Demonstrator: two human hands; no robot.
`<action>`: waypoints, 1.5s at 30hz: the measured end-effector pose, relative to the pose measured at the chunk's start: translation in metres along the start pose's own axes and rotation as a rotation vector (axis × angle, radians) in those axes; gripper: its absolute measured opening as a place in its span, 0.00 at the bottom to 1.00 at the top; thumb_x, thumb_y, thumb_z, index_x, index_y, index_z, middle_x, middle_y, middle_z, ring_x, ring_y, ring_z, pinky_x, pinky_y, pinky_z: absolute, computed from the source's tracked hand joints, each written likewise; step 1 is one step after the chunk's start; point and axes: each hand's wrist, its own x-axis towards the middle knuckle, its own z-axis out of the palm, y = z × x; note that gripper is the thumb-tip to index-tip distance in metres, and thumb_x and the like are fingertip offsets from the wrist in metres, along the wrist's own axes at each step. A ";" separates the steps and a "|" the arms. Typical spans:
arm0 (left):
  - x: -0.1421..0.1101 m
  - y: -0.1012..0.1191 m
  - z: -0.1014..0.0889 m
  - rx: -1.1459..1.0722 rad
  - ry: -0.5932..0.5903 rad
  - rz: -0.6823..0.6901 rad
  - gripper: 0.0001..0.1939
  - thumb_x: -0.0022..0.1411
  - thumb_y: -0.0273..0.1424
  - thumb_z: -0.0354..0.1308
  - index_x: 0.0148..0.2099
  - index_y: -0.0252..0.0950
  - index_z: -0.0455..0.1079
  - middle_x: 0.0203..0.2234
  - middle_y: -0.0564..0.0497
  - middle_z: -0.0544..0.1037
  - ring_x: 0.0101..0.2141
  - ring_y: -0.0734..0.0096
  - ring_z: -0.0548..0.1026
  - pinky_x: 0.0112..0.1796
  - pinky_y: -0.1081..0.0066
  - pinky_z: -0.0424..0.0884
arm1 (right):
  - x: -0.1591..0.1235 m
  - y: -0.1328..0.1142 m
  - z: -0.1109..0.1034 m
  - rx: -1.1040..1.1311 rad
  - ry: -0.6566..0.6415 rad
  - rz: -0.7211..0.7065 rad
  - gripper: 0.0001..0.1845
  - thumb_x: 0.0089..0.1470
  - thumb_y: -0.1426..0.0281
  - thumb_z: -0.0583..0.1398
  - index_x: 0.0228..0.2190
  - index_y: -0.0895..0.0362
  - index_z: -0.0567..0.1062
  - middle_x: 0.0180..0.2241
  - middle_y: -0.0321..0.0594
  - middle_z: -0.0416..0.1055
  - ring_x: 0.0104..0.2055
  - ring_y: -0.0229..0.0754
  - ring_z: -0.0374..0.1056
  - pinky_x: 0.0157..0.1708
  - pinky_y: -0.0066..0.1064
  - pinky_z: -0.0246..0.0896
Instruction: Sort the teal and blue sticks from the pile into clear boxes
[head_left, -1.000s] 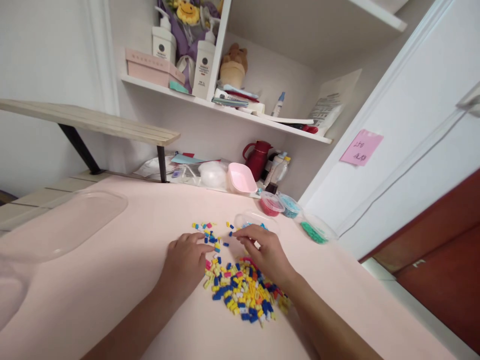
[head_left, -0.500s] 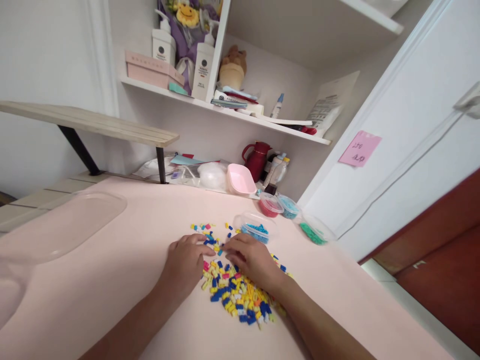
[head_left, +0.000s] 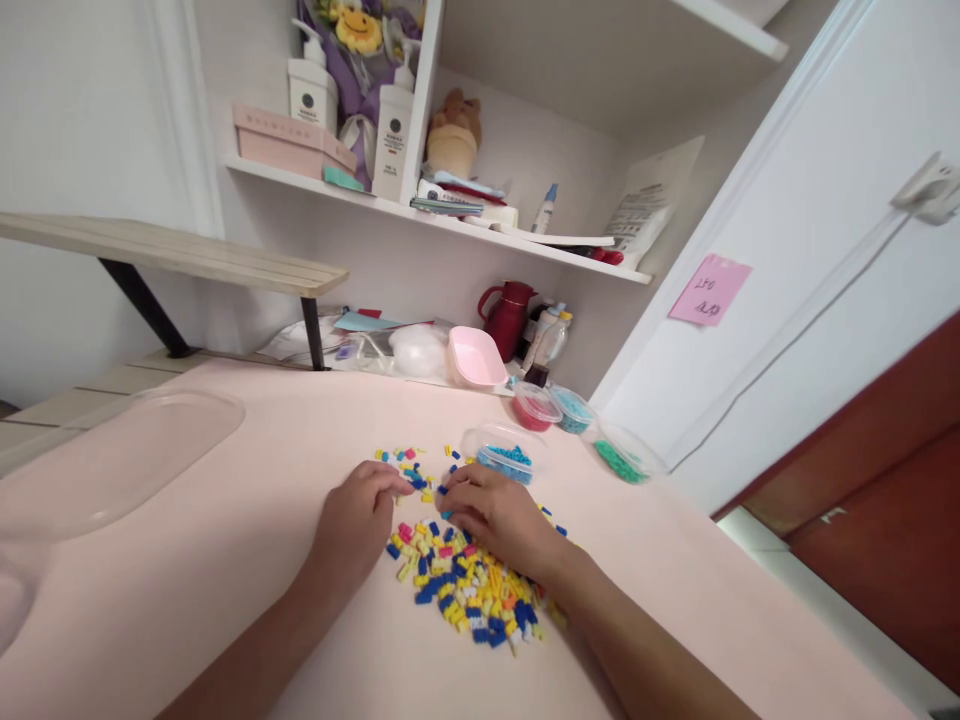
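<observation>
A loose heap of small plastic building bricks (head_left: pixel 465 580), mostly yellow and dark blue with some white, pink and orange, lies on the pink tabletop (head_left: pixel 300 440). My left hand (head_left: pixel 356 520) is at the heap's upper left, fingers drawn together; dark blue bricks lie by the fingertips, and whether any is gripped is hidden. Across the heap's upper part reaches my right hand (head_left: pixel 499 515), thumb and fingers closed in a pinch. A light blue brick (head_left: pixel 447 515) shows at its fingertips. Just behind this hand stands a clear tub of blue bricks (head_left: pixel 506 458).
Tubs of red (head_left: pixel 536 408), light blue (head_left: pixel 572 410) and green bricks (head_left: pixel 621 460) stand at the back right. Behind them are a pink bowl (head_left: pixel 477 358) and a red jug (head_left: pixel 510 318). A clear plastic lid or tray (head_left: pixel 142 450) lies left, below a wooden shelf (head_left: pixel 172 250).
My left hand has drawn slightly left and its thumb and fingers have come together. My right fingers have closed, with light blue showing at the tips. The view has shifted slightly.
</observation>
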 end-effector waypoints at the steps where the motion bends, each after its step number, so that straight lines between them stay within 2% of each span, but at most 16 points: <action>1: 0.000 0.000 0.000 -0.004 -0.002 -0.003 0.20 0.57 0.25 0.42 0.32 0.42 0.78 0.42 0.52 0.79 0.47 0.68 0.76 0.52 0.65 0.70 | 0.000 0.001 0.000 0.008 0.003 0.017 0.14 0.56 0.76 0.61 0.42 0.48 0.80 0.48 0.39 0.75 0.48 0.41 0.72 0.49 0.31 0.66; 7: 0.000 0.003 -0.002 -0.036 0.002 -0.040 0.20 0.56 0.25 0.42 0.31 0.41 0.77 0.42 0.51 0.79 0.49 0.66 0.75 0.54 0.64 0.69 | 0.000 0.004 0.005 -0.038 0.009 0.054 0.10 0.56 0.75 0.63 0.39 0.49 0.80 0.46 0.39 0.76 0.47 0.42 0.72 0.49 0.32 0.67; 10: 0.001 0.002 -0.004 -0.084 0.067 -0.064 0.20 0.55 0.25 0.43 0.33 0.40 0.77 0.43 0.49 0.77 0.49 0.66 0.75 0.55 0.64 0.68 | 0.002 0.002 0.001 -0.069 0.035 0.017 0.08 0.56 0.75 0.62 0.35 0.51 0.80 0.43 0.39 0.77 0.46 0.42 0.73 0.49 0.33 0.66; 12: 0.003 -0.001 -0.005 -0.105 0.135 -0.106 0.20 0.56 0.25 0.43 0.38 0.39 0.77 0.44 0.48 0.75 0.48 0.66 0.74 0.54 0.64 0.69 | 0.002 0.002 -0.008 -0.071 0.131 0.001 0.09 0.58 0.75 0.61 0.35 0.51 0.80 0.42 0.40 0.78 0.45 0.43 0.73 0.48 0.34 0.67; 15: 0.006 -0.006 -0.006 -0.090 0.191 -0.174 0.21 0.58 0.26 0.44 0.45 0.37 0.76 0.47 0.46 0.73 0.50 0.65 0.73 0.54 0.63 0.69 | -0.001 0.010 -0.028 -0.060 0.392 0.062 0.08 0.61 0.70 0.59 0.36 0.52 0.80 0.40 0.42 0.78 0.43 0.45 0.73 0.45 0.37 0.68; 18: 0.006 -0.008 -0.003 0.025 0.115 -0.173 0.24 0.60 0.25 0.43 0.52 0.36 0.74 0.51 0.43 0.72 0.53 0.64 0.71 0.56 0.62 0.67 | -0.008 0.029 -0.048 -0.075 0.610 0.193 0.09 0.61 0.64 0.59 0.37 0.53 0.79 0.38 0.43 0.78 0.39 0.46 0.73 0.41 0.38 0.69; 21: 0.003 -0.006 0.001 0.247 -0.033 -0.111 0.27 0.61 0.24 0.43 0.58 0.41 0.71 0.55 0.44 0.71 0.56 0.60 0.69 0.58 0.54 0.63 | -0.014 0.046 -0.058 -0.121 0.675 0.317 0.13 0.61 0.62 0.58 0.43 0.54 0.79 0.37 0.43 0.78 0.34 0.46 0.73 0.38 0.39 0.69; 24: -0.003 -0.004 0.004 0.415 -0.140 -0.028 0.29 0.61 0.23 0.44 0.62 0.47 0.67 0.59 0.46 0.69 0.61 0.57 0.64 0.58 0.50 0.59 | -0.015 0.049 -0.054 -0.136 0.633 0.328 0.20 0.62 0.65 0.56 0.54 0.53 0.72 0.41 0.44 0.78 0.37 0.47 0.73 0.39 0.41 0.69; 27: -0.006 -0.001 0.003 0.459 -0.215 0.034 0.31 0.60 0.21 0.45 0.62 0.49 0.67 0.61 0.48 0.68 0.63 0.58 0.62 0.59 0.50 0.57 | -0.009 0.033 -0.043 -0.126 0.553 0.182 0.18 0.63 0.69 0.55 0.52 0.51 0.73 0.44 0.44 0.77 0.45 0.48 0.73 0.46 0.43 0.67; 29: -0.007 0.002 0.003 0.429 -0.273 0.064 0.32 0.57 0.18 0.45 0.57 0.53 0.72 0.60 0.52 0.70 0.62 0.60 0.63 0.59 0.51 0.57 | -0.005 0.017 -0.032 -0.114 0.454 0.078 0.16 0.63 0.71 0.54 0.50 0.50 0.74 0.47 0.43 0.76 0.50 0.48 0.71 0.50 0.43 0.65; 31: -0.006 0.004 0.003 0.364 -0.316 0.098 0.32 0.54 0.16 0.45 0.48 0.53 0.77 0.58 0.55 0.72 0.60 0.63 0.65 0.60 0.53 0.58 | -0.002 0.005 -0.021 -0.101 0.338 0.033 0.20 0.62 0.72 0.55 0.54 0.50 0.72 0.53 0.45 0.72 0.55 0.49 0.67 0.54 0.44 0.63; 34: -0.003 0.003 0.004 0.244 -0.276 0.123 0.28 0.53 0.15 0.44 0.41 0.48 0.80 0.54 0.53 0.75 0.56 0.66 0.70 0.59 0.59 0.62 | -0.002 -0.002 -0.004 -0.085 0.161 0.035 0.30 0.60 0.72 0.56 0.62 0.50 0.62 0.61 0.47 0.63 0.62 0.51 0.60 0.59 0.46 0.59; 36: -0.001 0.000 0.005 0.181 -0.191 0.108 0.27 0.55 0.16 0.43 0.43 0.44 0.79 0.51 0.50 0.76 0.54 0.69 0.72 0.57 0.63 0.65 | -0.003 0.001 0.004 -0.071 0.055 0.037 0.32 0.59 0.73 0.56 0.64 0.51 0.60 0.62 0.48 0.62 0.63 0.51 0.58 0.60 0.48 0.57; 39: 0.001 -0.004 0.004 0.185 -0.114 0.062 0.28 0.59 0.17 0.41 0.51 0.39 0.76 0.51 0.47 0.75 0.54 0.69 0.71 0.57 0.66 0.65 | -0.004 0.005 0.010 -0.051 -0.047 0.040 0.28 0.60 0.74 0.55 0.61 0.51 0.63 0.60 0.45 0.66 0.63 0.52 0.58 0.61 0.51 0.54; 42: -0.002 -0.004 0.005 0.315 -0.165 0.036 0.28 0.60 0.19 0.42 0.57 0.39 0.71 0.56 0.45 0.72 0.57 0.63 0.68 0.58 0.59 0.63 | -0.002 0.005 0.007 -0.017 -0.052 0.036 0.23 0.61 0.75 0.55 0.57 0.51 0.69 0.57 0.43 0.70 0.62 0.51 0.60 0.60 0.50 0.54; 45: -0.008 -0.001 0.007 0.429 -0.219 0.056 0.29 0.60 0.21 0.45 0.61 0.40 0.68 0.61 0.45 0.69 0.61 0.59 0.63 0.58 0.55 0.61 | 0.001 0.001 0.001 0.077 -0.028 0.016 0.12 0.61 0.75 0.56 0.43 0.52 0.76 0.47 0.40 0.77 0.51 0.46 0.70 0.54 0.41 0.61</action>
